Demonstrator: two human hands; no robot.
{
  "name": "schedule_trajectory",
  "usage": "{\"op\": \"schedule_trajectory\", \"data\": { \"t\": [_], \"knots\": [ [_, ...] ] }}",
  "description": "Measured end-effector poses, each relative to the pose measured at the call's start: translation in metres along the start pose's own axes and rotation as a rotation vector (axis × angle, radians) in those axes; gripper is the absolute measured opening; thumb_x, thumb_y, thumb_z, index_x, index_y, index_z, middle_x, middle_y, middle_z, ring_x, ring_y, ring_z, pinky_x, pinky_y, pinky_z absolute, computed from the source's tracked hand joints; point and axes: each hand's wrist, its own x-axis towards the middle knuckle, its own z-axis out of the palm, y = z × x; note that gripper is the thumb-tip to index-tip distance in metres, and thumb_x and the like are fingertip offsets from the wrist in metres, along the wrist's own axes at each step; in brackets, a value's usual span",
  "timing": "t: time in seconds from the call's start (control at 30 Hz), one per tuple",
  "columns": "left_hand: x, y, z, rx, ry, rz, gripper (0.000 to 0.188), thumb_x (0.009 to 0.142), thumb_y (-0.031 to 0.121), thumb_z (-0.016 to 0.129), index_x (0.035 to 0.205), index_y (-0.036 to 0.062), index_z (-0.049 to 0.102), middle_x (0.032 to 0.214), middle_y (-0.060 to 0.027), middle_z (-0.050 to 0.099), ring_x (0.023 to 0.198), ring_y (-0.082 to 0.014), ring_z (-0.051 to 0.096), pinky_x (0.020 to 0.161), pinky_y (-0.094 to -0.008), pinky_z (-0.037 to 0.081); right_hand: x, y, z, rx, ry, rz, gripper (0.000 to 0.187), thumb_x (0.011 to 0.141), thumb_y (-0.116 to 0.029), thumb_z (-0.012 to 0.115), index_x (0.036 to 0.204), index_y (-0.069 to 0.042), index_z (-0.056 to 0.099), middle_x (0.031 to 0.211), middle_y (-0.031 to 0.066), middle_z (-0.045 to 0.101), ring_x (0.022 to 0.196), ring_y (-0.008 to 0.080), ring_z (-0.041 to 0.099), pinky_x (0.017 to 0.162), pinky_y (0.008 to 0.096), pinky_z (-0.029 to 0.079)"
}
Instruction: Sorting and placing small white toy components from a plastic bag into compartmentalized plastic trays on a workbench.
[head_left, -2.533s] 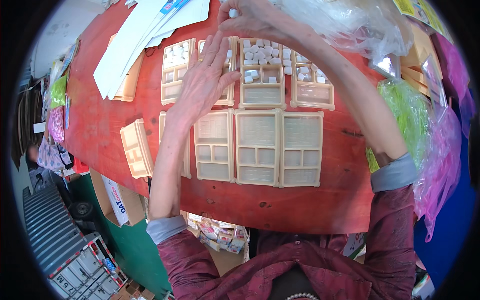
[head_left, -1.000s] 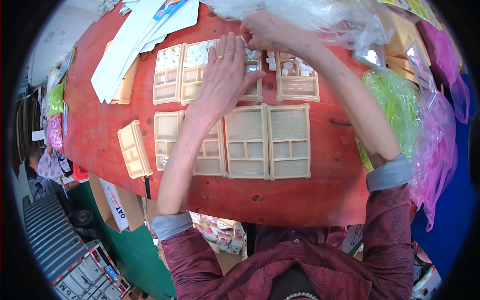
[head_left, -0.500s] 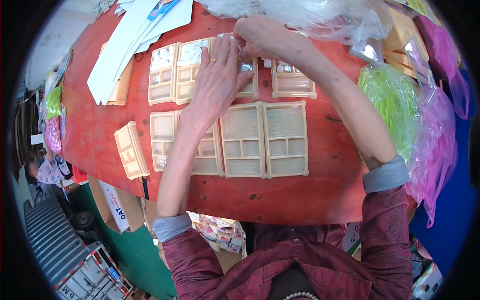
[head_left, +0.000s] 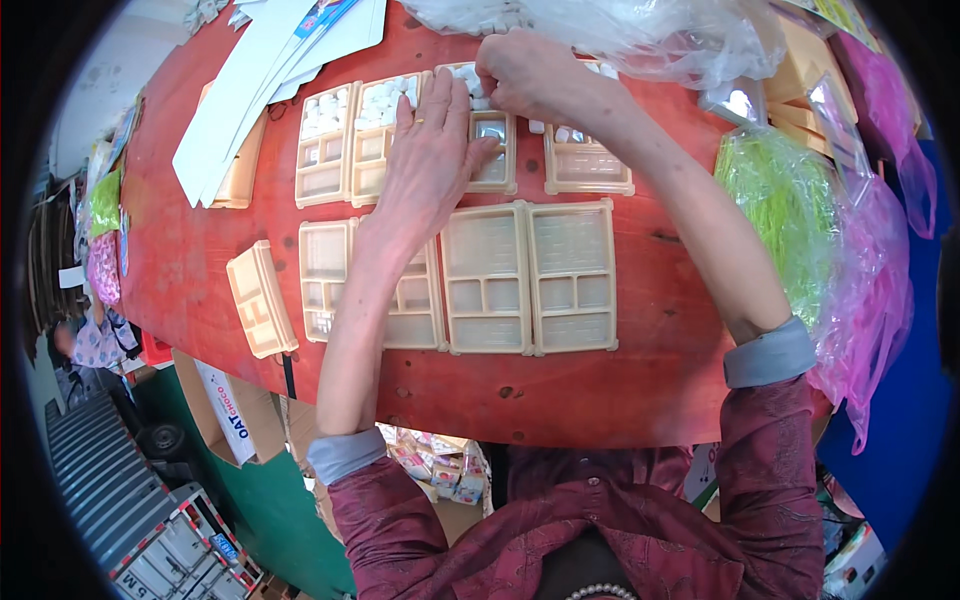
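My left hand [head_left: 428, 150] lies flat, fingers stretched out, over the second and third cream compartment trays of the far row. Close to its fingertips, my right hand [head_left: 535, 75] is curled above the third tray [head_left: 492, 183]; its closed fingers hide whatever is in them. Small white pieces [head_left: 385, 100] fill the far compartment of the second tray. More of them sit in the far compartment of the first tray [head_left: 323, 182] and, partly hidden, in the third. A fourth tray [head_left: 588, 172] to the right has some white pieces, partly behind my right forearm.
Nearer me is a row of trays [head_left: 572, 330] with no white pieces visible. A single tray [head_left: 262, 300] lies tilted at its left. White sheets [head_left: 235, 120] lie far left, clear plastic [head_left: 640, 40] at the back. Bags of green shreds [head_left: 780, 190] and pink material [head_left: 865, 300] are right.
My right hand has shifted slightly right and my left hand slightly left, uncovering more white pieces in the third tray.
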Motion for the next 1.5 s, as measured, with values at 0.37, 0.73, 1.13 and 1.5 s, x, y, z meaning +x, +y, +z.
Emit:
{"op": "schedule_trajectory", "data": {
  "t": [0.37,0.73,1.13,1.5],
  "knots": [
    [0.003,0.001,-0.003,0.01,0.044,0.047,0.067,0.091,0.035,0.055,0.136,-0.0095,0.033,0.143,-0.0276,0.03,0.132,-0.0373,0.033,0.109,-0.0512,0.025,0.011,0.013,-0.027,0.095,0.15,0.05,0.019,0.068,-0.012,0.062,0.079,0.002,0.068,0.075,0.0248,0.064,0.069,0.0337,0.065,0.064,0.04,0.05],
    [0.005,0.001,-0.004,-0.002,-0.116,-0.023,0.066,0.096,0.038,0.045,0.143,-0.0028,0.025,0.152,-0.0179,0.021,0.139,-0.0305,0.024,0.115,-0.0465,0.014,0.013,0.009,-0.022,0.021,0.027,-0.017,0.017,0.073,-0.002,0.056,0.086,-0.001,0.068,0.087,0.0195,0.067,0.084,0.0349,0.065,0.072,0.0439,0.051],
    [0.013,0.032,0.0,-0.07,0.042,0.16,0.053,0.093,0.029,0.053,0.136,0.0026,0.04,0.146,-0.0148,0.034,0.137,-0.033,0.028,0.112,-0.051,0.021,-0.056,0.034,-0.061,0.214,0.417,-0.317,0.02,0.07,-0.015,0.07,0.082,0.001,0.07,0.07,0.0172,0.065,0.065,0.024,0.062,0.062,0.0342,0.049],
    [0.032,0.049,0.019,-0.082,0.043,0.121,0.061,0.09,0.027,0.057,0.135,-0.0071,0.034,0.141,-0.024,0.036,0.133,-0.0416,0.032,0.108,-0.0529,0.027,-0.069,0.035,-0.022,0.122,0.284,0.198,0.014,0.073,-0.01,0.063,0.083,0.0,0.067,0.077,0.0186,0.064,0.071,0.0329,0.063,0.067,0.0399,0.049]
  ]
}}
